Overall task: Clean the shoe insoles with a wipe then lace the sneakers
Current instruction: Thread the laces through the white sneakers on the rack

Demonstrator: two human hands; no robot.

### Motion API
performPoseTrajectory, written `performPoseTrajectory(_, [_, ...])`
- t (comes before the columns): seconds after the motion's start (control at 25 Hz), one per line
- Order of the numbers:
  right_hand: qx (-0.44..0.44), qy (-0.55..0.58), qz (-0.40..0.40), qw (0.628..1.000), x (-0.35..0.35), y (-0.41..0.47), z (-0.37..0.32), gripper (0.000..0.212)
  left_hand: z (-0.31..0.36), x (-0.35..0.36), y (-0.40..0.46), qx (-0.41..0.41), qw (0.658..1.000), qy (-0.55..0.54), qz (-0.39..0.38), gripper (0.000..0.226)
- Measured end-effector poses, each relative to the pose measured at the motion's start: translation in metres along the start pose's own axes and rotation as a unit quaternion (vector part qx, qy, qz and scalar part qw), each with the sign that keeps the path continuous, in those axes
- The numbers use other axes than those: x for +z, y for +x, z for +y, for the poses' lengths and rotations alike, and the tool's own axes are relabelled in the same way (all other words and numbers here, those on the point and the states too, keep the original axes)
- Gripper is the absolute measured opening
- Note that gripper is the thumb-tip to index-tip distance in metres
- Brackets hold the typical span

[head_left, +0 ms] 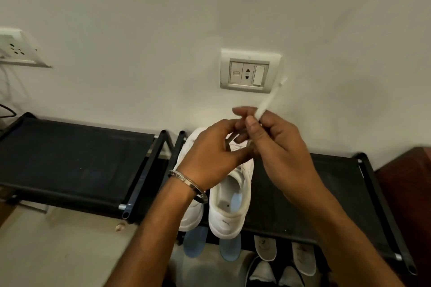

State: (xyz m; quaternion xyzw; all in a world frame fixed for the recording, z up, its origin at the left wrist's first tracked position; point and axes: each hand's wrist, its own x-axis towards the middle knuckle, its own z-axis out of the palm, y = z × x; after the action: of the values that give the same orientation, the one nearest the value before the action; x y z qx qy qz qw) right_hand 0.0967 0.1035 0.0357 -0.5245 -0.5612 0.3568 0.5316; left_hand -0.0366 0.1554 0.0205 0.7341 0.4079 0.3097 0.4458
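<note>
Right hand [277, 147] pinches the limp, light lace [268, 100] near its stiff tip, left hand [210, 154] curled, grip unclear, over the sneaker [231, 202]

So there's two shoe racks side by side against the wall [163, 18], left rack [77, 161] and right rack [331, 196], nearly touching in the middle. A pair of sneakers sits on the top shelf of the right rack at its left end, toes to the wall: right sneaker [231, 202], left sneaker [192, 214] just beside it. Both hands are above the toe end, left hand [214, 154] and right hand [277, 147], with the lace [268, 100] running up from the right one. Switch panel [250, 71] is on the wall behind them, another socket plate [17, 48] far left. More shoes [283, 254] on the shelf underneath.
</note>
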Motion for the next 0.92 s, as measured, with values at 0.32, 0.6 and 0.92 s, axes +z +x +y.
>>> performPoseTrajectory(0.32, [-0.010, 0.001, 0.146, 0.989, -0.011, 0.013, 0.002, 0.044, 0.009, -0.005, 0.015, 0.000, 0.992, -0.056, 0.111, 0.009])
performPoseTrajectory(0.6, [0.216, -0.252, -0.207, 0.920, 0.012, 0.012, 0.050, 0.026, 0.040, -0.028, 0.010, 0.039, 0.956, -0.263, 0.127, 0.006])
performPoseTrajectory(0.92, [0.016, -0.134, -0.074, 0.988, 0.003, 0.022, 0.033, 0.016, -0.005, -0.032, 0.014, -0.188, 0.977, -0.102, 0.003, 0.027])
